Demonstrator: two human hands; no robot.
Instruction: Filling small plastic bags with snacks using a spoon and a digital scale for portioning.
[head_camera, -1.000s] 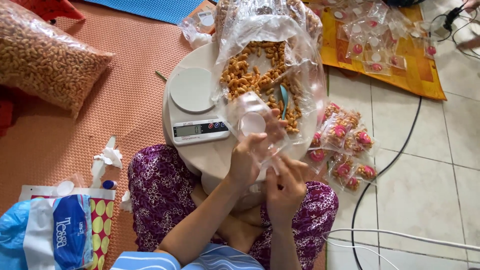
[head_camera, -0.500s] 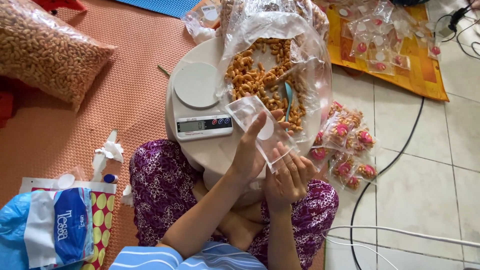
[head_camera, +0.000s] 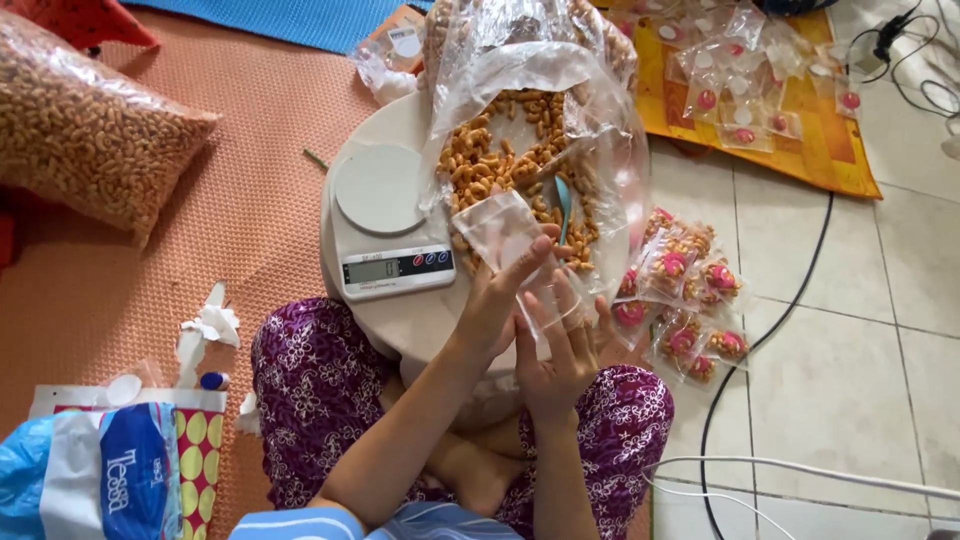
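Note:
My left hand (head_camera: 495, 305) and my right hand (head_camera: 560, 345) hold a small clear plastic pouch (head_camera: 505, 232) between flat palms, above the near edge of a round pale table (head_camera: 420, 320). The pouch looks empty and sticks up past my fingertips. Just beyond it lies an open clear bag of orange curled snacks (head_camera: 505, 150) with a light blue scoop (head_camera: 563, 200) in it. A white kitchen scale (head_camera: 385, 220) stands left of my hands.
Filled small pouches with pink labels (head_camera: 690, 290) lie on the tile floor at right, and more on a yellow cloth (head_camera: 800, 150). A big bag of snacks (head_camera: 85, 125) rests on the orange mat at left. A black cable (head_camera: 780, 320) crosses the tiles.
The pouch went from open and puffed to flattened between my palms. My right hand rose up against the left, and both drew slightly toward me.

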